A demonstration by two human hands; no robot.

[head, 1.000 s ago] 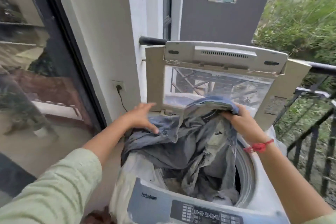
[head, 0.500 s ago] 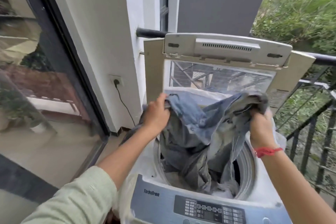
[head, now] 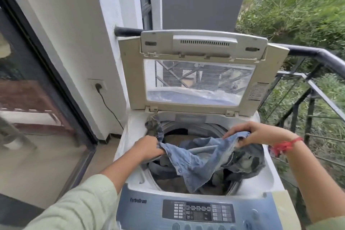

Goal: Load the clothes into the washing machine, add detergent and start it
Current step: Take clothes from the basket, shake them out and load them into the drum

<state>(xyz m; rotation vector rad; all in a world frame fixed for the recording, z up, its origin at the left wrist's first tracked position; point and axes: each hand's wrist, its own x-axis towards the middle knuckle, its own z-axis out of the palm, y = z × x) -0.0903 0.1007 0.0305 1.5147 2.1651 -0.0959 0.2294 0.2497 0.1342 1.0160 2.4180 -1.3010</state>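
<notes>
A top-loading washing machine stands in front of me with its lid raised upright. A blue denim garment stretches across the drum opening, sagging into it. My left hand grips its left end at the drum's left rim. My right hand pinches its right end above the right rim. Other dark clothes lie in the drum beneath. One dark piece hangs over the back left rim. The control panel runs along the near edge.
A white wall with a socket and plugged cable stands to the left of the machine. A glass sliding door is further left. A black metal railing runs close behind and to the right, with green bushes beyond.
Both hands have come down with the denim garment from in front of the lid to the drum opening. The garment now hangs lower, partly inside the drum.
</notes>
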